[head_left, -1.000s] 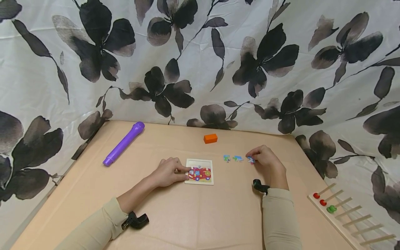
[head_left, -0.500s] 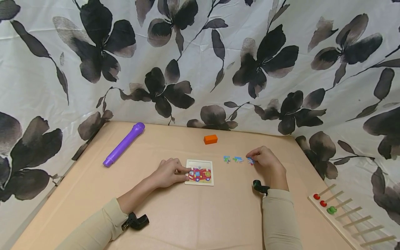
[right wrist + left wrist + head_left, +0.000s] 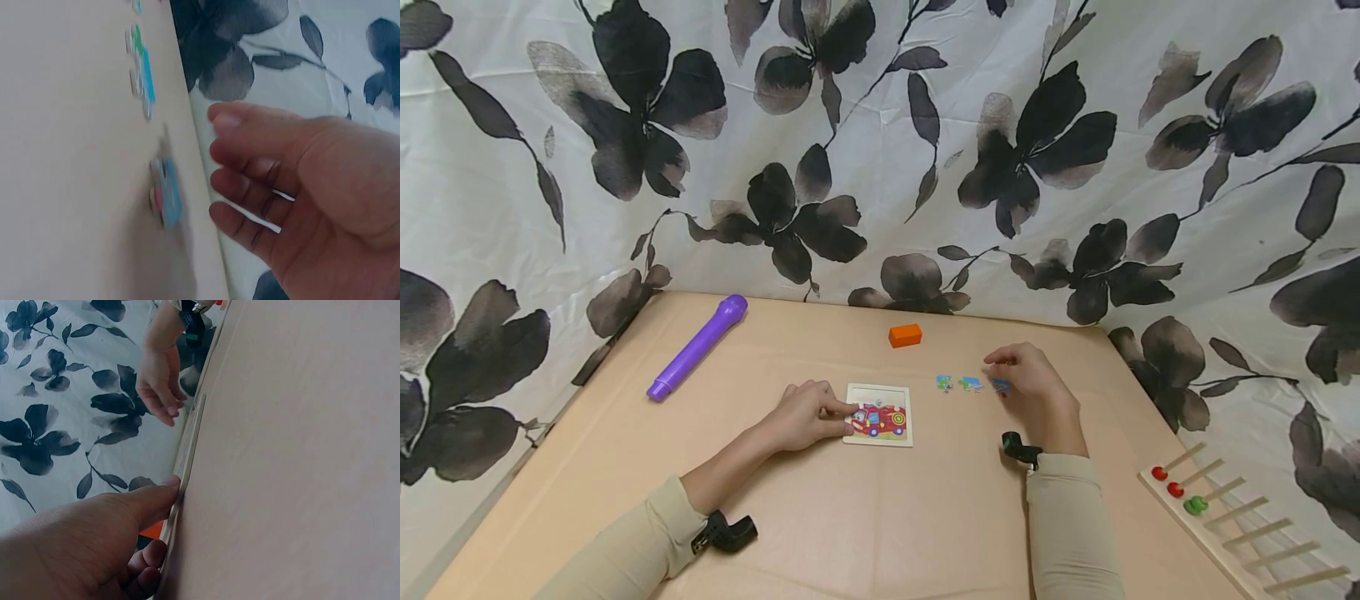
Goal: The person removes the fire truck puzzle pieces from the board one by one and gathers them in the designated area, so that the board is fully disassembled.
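Observation:
My left hand (image 3: pixel 802 415) holds the left edge of a small white-framed jigsaw puzzle (image 3: pixel 880 390) in the head view. A red truck picture fills its lower part. The left wrist view has the thumb over the puzzle board (image 3: pixel 195 434) and curled fingers at its edge. To the right lie three blue puzzle pieces: a left one (image 3: pixel 943 382), a middle one (image 3: pixel 971 383) and a right one (image 3: pixel 1001 386). Just above the right piece hovers my right hand (image 3: pixel 1036 382). In the right wrist view its loosely bent fingers are apart from that piece (image 3: pixel 169 192), holding nothing.
An orange block (image 3: pixel 905 335) stands behind the puzzle. Far left on the table lies a purple tube (image 3: pixel 698 347). A wooden peg rack (image 3: pixel 1232 533) with red and green beads is at the right edge. Floral cloth (image 3: pixel 880 150) hangs along the back.
My right hand has let go of the right puzzle piece and risen slightly, moving a little up and left. My left hand stays on the puzzle.

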`<control>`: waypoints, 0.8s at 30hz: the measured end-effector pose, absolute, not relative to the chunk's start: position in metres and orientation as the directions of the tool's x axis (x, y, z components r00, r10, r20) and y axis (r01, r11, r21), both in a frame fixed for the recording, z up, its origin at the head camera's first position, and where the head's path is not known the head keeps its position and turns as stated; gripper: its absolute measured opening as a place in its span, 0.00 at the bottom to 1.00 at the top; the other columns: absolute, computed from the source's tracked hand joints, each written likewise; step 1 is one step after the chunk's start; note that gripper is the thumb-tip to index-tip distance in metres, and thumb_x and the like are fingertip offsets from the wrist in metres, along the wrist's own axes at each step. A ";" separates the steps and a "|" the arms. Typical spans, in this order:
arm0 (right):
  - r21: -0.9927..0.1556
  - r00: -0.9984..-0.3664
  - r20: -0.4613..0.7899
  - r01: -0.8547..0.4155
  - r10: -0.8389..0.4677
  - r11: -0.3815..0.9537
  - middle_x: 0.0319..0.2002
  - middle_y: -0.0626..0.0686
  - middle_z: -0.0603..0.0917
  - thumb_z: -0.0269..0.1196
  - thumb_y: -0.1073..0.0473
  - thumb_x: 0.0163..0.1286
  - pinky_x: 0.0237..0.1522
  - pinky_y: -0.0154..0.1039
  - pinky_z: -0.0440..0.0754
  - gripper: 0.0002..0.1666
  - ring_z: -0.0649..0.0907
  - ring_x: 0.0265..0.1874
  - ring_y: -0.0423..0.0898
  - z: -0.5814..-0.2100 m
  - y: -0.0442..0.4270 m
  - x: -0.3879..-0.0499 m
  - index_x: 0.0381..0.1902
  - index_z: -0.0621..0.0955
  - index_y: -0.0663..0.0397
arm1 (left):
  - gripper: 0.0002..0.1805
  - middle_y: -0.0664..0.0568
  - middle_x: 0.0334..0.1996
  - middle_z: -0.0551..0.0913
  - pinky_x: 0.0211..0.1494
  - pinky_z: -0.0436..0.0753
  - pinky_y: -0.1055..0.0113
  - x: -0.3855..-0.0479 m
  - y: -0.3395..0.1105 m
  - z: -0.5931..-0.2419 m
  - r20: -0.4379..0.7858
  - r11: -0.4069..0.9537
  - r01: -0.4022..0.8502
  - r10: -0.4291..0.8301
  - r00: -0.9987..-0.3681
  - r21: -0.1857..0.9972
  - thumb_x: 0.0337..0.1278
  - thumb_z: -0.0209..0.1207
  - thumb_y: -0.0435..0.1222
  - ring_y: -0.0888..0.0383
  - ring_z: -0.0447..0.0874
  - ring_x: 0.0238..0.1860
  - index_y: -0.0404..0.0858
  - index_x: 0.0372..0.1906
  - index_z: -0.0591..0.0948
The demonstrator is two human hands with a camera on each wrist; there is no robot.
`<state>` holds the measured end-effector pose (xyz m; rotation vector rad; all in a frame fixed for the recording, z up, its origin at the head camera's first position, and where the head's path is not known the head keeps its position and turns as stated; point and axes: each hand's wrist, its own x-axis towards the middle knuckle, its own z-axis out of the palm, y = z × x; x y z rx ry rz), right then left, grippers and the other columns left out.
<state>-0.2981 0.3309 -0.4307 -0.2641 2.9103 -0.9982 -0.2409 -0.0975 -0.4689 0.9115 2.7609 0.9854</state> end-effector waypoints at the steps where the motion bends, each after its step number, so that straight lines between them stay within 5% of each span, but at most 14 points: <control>1: -0.627 -0.983 0.018 -0.155 -0.184 0.763 0.54 0.60 0.87 0.64 0.62 0.75 0.55 0.49 0.80 0.14 0.83 0.50 0.55 -0.430 0.328 -0.299 0.55 0.87 0.61 | 0.21 0.63 0.32 0.77 0.42 0.58 0.59 -0.241 -0.097 -0.469 0.127 0.618 0.510 0.556 -0.821 0.598 0.59 0.72 0.51 0.60 0.69 0.36 0.52 0.56 0.89; 11: -0.687 -0.953 0.122 -0.282 -0.277 0.670 0.51 0.60 0.89 0.65 0.62 0.75 0.43 0.35 0.80 0.14 0.83 0.42 0.49 -0.419 0.296 -0.303 0.54 0.87 0.62 | 0.21 0.63 0.31 0.77 0.41 0.58 0.59 -0.241 -0.098 -0.470 0.134 0.610 0.515 0.559 -0.818 0.602 0.59 0.72 0.51 0.60 0.70 0.35 0.51 0.56 0.89; 24: -0.696 -0.929 0.103 -0.323 -0.356 0.641 0.46 0.54 0.89 0.66 0.57 0.75 0.48 0.43 0.80 0.16 0.83 0.43 0.49 -0.419 0.256 -0.304 0.55 0.87 0.61 | 0.21 0.63 0.31 0.76 0.43 0.59 0.60 -0.241 -0.098 -0.471 0.149 0.613 0.514 0.546 -0.825 0.600 0.57 0.73 0.50 0.60 0.70 0.35 0.52 0.55 0.90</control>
